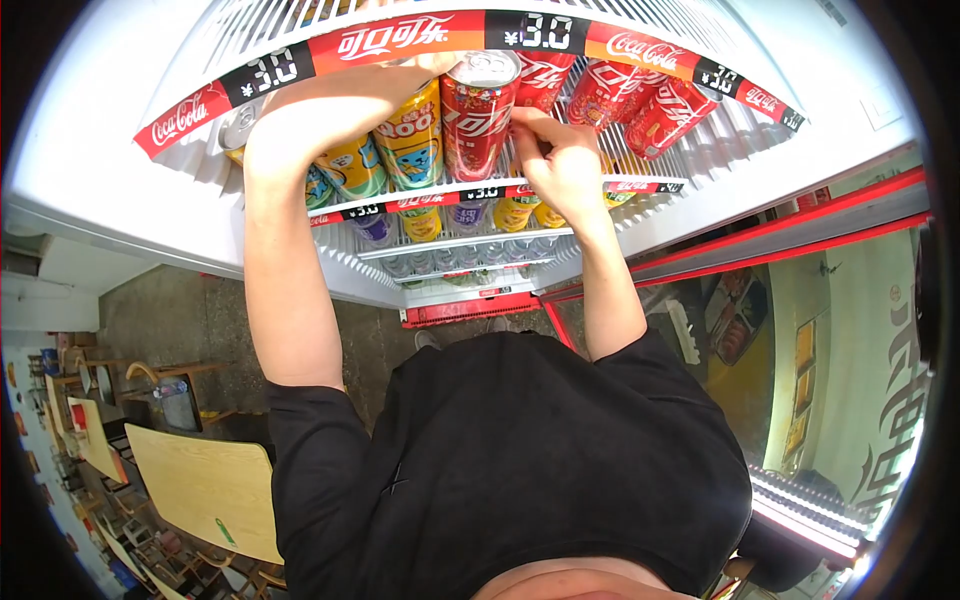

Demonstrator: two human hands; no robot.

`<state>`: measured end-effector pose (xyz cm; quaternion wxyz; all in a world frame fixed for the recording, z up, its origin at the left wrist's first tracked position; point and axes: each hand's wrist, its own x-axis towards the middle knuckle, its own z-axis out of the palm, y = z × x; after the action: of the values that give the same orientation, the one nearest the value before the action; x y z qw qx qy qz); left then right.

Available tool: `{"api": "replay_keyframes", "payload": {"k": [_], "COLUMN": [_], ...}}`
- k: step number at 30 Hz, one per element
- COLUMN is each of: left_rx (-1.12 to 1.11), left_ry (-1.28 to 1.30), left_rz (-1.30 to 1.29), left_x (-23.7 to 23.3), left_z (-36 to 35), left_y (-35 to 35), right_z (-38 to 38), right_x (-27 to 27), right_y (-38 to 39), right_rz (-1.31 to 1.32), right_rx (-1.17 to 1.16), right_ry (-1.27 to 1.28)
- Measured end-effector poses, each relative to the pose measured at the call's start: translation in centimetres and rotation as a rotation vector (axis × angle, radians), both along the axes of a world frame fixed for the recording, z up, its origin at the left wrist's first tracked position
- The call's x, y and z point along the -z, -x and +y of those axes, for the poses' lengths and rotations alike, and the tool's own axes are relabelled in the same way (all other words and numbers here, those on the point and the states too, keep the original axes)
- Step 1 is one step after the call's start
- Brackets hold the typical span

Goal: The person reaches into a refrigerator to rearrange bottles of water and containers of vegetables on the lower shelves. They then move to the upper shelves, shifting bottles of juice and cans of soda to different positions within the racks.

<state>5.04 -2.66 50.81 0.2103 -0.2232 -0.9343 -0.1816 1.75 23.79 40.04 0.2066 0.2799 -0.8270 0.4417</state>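
Red can (478,115) up on the fridge shelf (430,200), right hand (562,165) pinching its side, left hand (395,80) grip hidden; probably hefty, stiff and slick, so I'd wrap mid-body.

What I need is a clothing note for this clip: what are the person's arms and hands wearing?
A black T-shirt gives a short left sleeve and right sleeve; both forearms are bare. The left hand and right hand wear no gloves, and no watch or ring shows.
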Motion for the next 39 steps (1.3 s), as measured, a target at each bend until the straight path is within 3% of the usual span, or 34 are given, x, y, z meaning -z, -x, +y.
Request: {"api": "replay_keyframes", "payload": {"k": [1, 4, 7, 21, 30, 39], "left_rx": [-0.002, -0.006, -0.009, -0.012, -0.013, -0.006], "left_ry": [0.000, 0.000, 0.000, 0.003, 0.002, -0.001], "left_rz": [-0.003, -0.004, 0.000, 0.003, 0.001, 0.006], "left_x": [0.0, 0.1, 0.1, 0.0, 0.0, -0.1], "left_z": [0.0, -0.1, -0.1, -0.2, -0.2, -0.1], "left_y": [0.0, -0.2, -0.2, -0.8, -0.8, -0.3], "right_z": [-0.1, -0.4, -0.6, -0.3, -0.8, -0.8], "right_x": [-0.9, -1.4, -2.1, -3.2, -4.0, -2.5], "right_y": [-0.6, -1.0, -1.2, -1.3, -2.1, -1.4], "right_rz": [-0.079, 0.017, -0.119, -0.313, -0.254, -0.233], "right_rx": [0.026, 0.079, 0.098, -0.016, 0.073, 0.117], "right_ry": [-0.081, -0.178, -0.266, -0.026, -0.515, -0.382]}}
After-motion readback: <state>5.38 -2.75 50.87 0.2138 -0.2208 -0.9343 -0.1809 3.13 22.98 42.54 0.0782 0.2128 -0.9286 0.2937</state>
